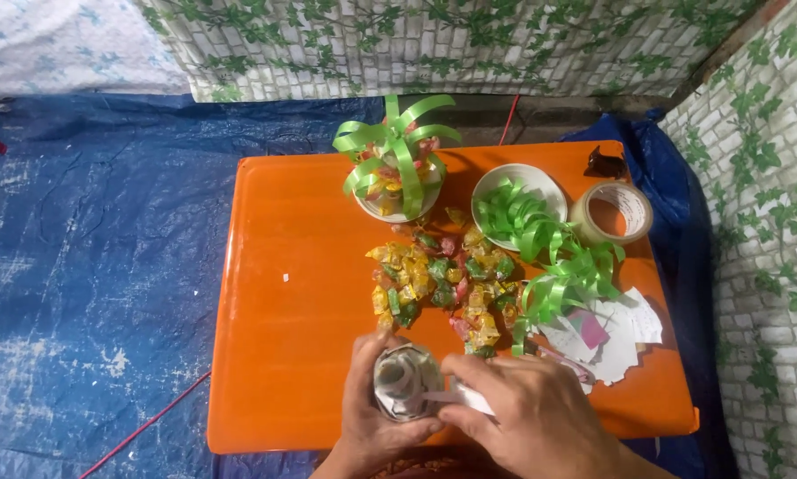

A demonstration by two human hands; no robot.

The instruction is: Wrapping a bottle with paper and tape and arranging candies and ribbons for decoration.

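— Where was the little rolled paper cup (404, 381) at that moment?

— At the near edge of the orange table (292, 293), right in front of the person. The left hand (376, 417) had its fingers wrapped around the cup's side, pressed against it, so it stayed upright with its open mouth facing up at the camera.

— And the other hand?

— The right hand (531, 417) came in from the right, its fingers pinching a white strip (467, 399) that lay against the cup's rim. My guess is that one hand steadied the cup so the other could work the strip onto it.

— What about the sweets?

— A loose pile of wrapped candies (443, 284) lay in the middle of the table, just beyond the cup and within easy reach. Curls of green ribbon (562, 275) spilled out of a white bowl (540, 182) to the right of them, and a roll of tape (613, 213) sat beside that bowl.

— Anything that looked complete?

— At the far side stood a white dish of candies topped with a green ribbon bow (396, 160), apart from the loose supplies, probably set back there to keep it out of the way. Some paper scraps (624, 333) lay near the right hand.
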